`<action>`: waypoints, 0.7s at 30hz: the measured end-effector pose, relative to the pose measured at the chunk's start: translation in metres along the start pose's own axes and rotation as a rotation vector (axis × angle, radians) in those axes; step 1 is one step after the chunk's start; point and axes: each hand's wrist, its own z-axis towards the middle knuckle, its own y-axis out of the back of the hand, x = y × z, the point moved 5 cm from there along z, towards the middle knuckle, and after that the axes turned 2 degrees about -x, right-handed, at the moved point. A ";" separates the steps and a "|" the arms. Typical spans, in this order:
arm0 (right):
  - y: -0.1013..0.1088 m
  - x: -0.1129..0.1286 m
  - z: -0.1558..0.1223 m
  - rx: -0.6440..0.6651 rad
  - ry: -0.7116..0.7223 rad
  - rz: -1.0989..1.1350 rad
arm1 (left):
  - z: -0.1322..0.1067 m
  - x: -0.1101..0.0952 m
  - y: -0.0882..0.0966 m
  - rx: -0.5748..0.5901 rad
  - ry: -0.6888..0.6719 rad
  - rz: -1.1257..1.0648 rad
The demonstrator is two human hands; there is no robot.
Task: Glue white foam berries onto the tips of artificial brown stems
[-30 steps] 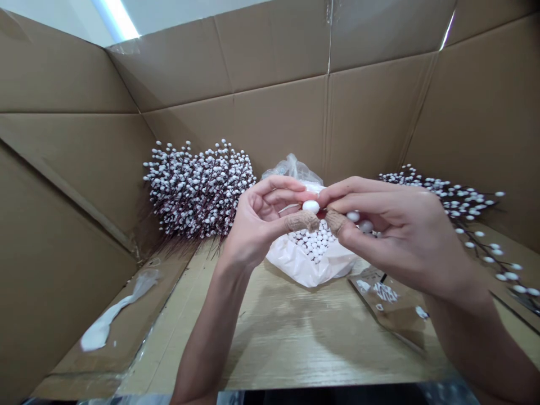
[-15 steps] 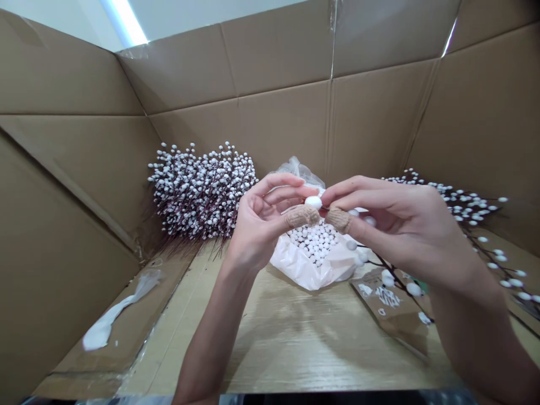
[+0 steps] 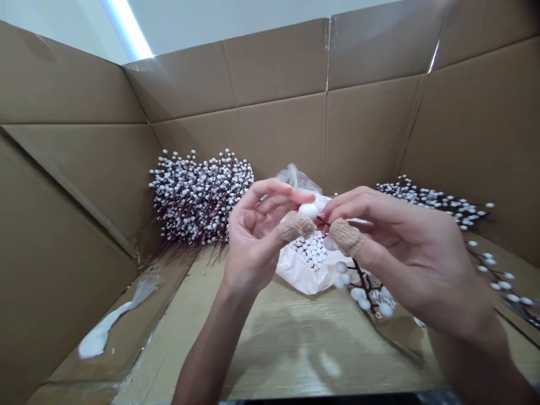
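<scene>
Between the thumb and fingertips of my left hand (image 3: 265, 230) is a white berry bead (image 3: 309, 211). My right hand (image 3: 400, 242) is closed on a dark-stemmed artificial berry branch (image 3: 361, 275), and one thin stem tip meets the bead. More white berries on that branch hang below my right fingers. Both thumbs are wrapped in tan tape. Behind the hands, a white plastic bag (image 3: 306, 281) lies spread with many loose white beads (image 3: 312, 250) in it, partly hidden by my fingers.
A dense bundle of white berry branches (image 3: 202, 197) lies at the back left. More berry stems (image 3: 439, 199) rest at the right. A white-filled plastic pouch (image 3: 95, 340) sits at left on cardboard; a glue-smeared cardboard piece (image 3: 396, 332) is below my right hand. Cardboard walls (image 3: 274, 135) surround the table.
My right hand has turned, swinging the held branch's berries to hang lower and nearer the middle. The bead stays pinched in my left hand, and the whole view has shifted slightly.
</scene>
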 end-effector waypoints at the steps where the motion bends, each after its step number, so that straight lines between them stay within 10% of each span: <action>1: 0.000 0.003 0.000 -0.009 0.003 0.012 | -0.001 -0.002 0.000 -0.005 -0.007 -0.002; 21: -0.021 0.008 -0.001 -0.109 0.051 0.088 | -0.009 -0.017 0.002 -0.028 -0.089 0.049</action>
